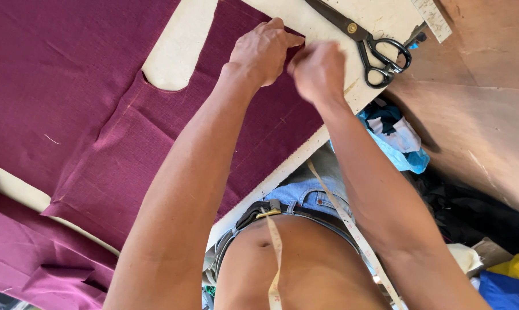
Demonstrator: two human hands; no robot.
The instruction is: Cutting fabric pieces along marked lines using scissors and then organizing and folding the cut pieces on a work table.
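- The maroon fabric is spread flat on the bench.
- Its edge is pinched by the left hand and right hand, set close together.
- Black scissors are laid just beyond.

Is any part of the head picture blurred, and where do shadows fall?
Head view: the right hand is motion-blurred; the left hand, cloth and scissors are sharp; light is bright and even, with soft shadow beside the scissors.
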